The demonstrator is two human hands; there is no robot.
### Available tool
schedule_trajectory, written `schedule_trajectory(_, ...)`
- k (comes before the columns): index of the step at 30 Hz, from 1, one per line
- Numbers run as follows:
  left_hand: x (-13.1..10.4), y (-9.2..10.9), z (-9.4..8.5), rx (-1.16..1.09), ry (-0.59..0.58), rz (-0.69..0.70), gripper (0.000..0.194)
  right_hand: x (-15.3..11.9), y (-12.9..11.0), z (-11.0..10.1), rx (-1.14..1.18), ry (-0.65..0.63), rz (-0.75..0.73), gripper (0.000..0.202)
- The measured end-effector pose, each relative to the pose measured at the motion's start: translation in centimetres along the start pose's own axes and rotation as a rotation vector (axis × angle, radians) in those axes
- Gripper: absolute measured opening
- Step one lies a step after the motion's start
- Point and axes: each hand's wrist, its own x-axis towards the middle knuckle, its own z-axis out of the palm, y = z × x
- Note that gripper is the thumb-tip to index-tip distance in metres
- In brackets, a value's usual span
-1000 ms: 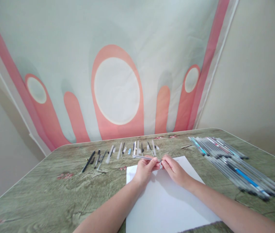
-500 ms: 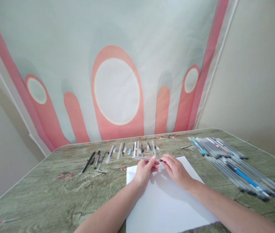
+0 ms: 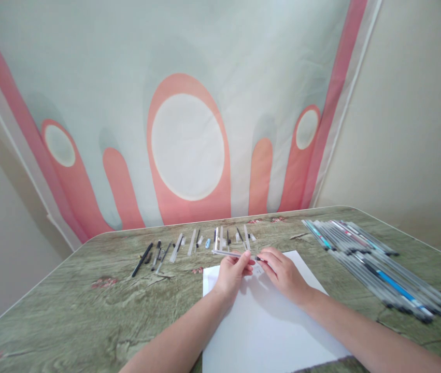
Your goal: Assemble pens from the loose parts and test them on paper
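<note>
At the centre of the frame, just above the top edge of the paper (image 3: 274,321), the left hand (image 3: 228,274) has its fingers closed around a thin pen (image 3: 225,253), while the right hand (image 3: 284,274) seems to pinch its dark tip (image 3: 258,258). The step looks like fine work at that end, and any further move there calls for a steady left grip and the tip held in line, above the counter (image 3: 88,311).
</note>
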Motion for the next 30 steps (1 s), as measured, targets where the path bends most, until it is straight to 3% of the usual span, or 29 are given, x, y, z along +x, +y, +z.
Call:
schedule_trajectory(21,0.25,-0.43,-0.43,-0.011,-0.069,-0.008,0.031,-0.15,0.15,0.41,-0.074,-0.044,0.064,0.014)
schedule_trajectory(30,0.27,-0.38,-0.28,-0.046,-0.109,-0.043,0.031,-0.27,0.49,0.57,-0.152,-0.052,0.024,0.02)
